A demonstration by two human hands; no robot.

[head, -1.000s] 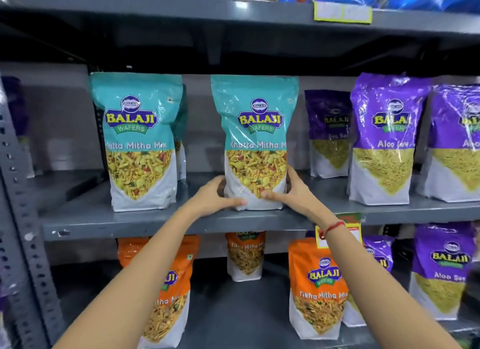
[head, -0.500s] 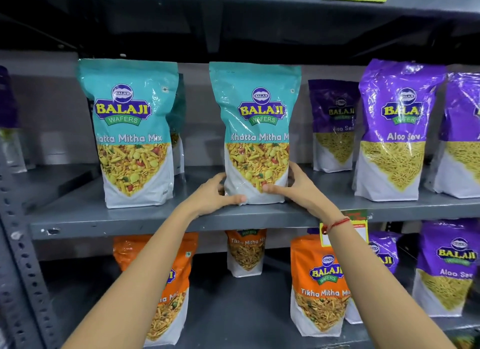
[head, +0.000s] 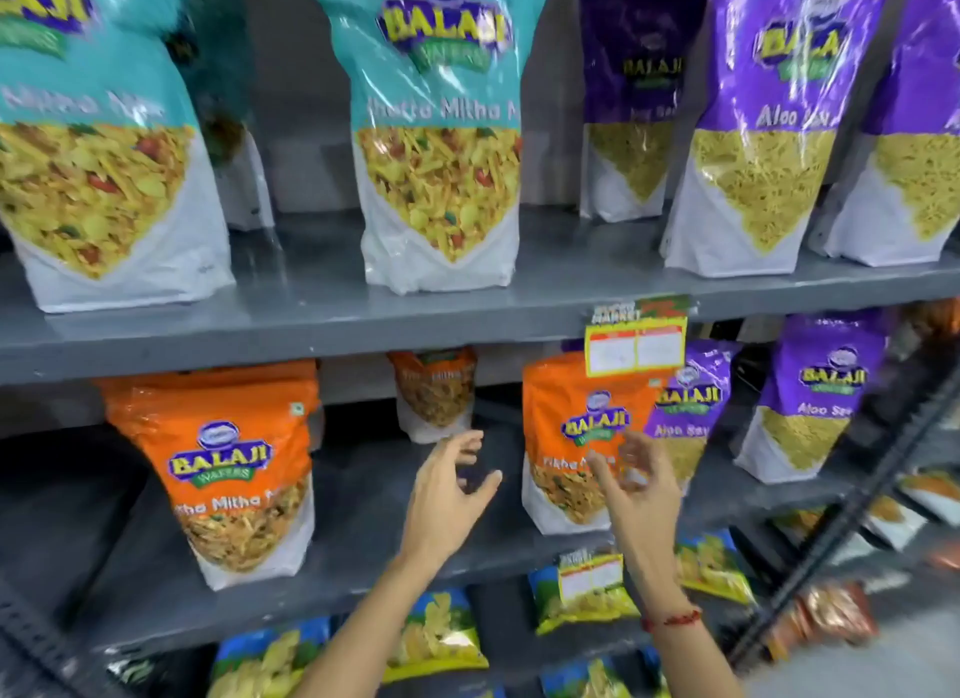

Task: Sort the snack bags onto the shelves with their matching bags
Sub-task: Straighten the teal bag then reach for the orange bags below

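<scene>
Left of the left hand [head: 444, 495] stands an orange plastic snack bag [head: 228, 469] on the grey metal shelf [head: 363, 552]. Both hands hover empty, fingers [head: 462, 445] spread loose — the right hand [head: 636, 489] just before another orange pouch [head: 576, 437]. Above the fingers, well apart, the teal snack bag [head: 441, 126] stands upright.

Empty hands [head: 545, 495] before stocked shelves [head: 311, 323]
</scene>
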